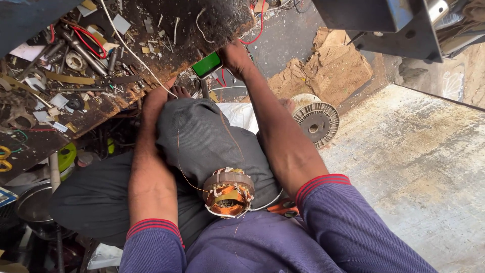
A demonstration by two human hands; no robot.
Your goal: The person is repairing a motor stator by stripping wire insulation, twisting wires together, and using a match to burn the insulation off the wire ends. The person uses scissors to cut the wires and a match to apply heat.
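I sit with my knee drawn up, and the motor stator [228,192], wound with copper and laced with pale cord, lies near me in my lap against the thigh, where the dark cloth of my trousers [202,136] cradles it so it cannot roll while both my hands are busy farther off. A thin copper wire [178,151] trails from the stator up over my knee toward the far edge of the workbench [126,96], lying slack across the cloth. My left hand [154,101] reaches to that grimy bench edge on the left; its fingers are tucked under the overhang and behind my knee, so I cannot tell whether they are spread or closed on anything. My right hand [235,55] stretches farther out and is closed on a small device with a bright green screen [207,64], holding it just under the bench lip. Beside my right hip, something orange-handled [283,206] peeks out from under my forearm, within easy reach. To the right, on the floor, a round finned motor cover [317,121] lies flat near torn cardboard [328,71]. The bench top on the left is littered with bolts, red wire [88,38] and scraps.
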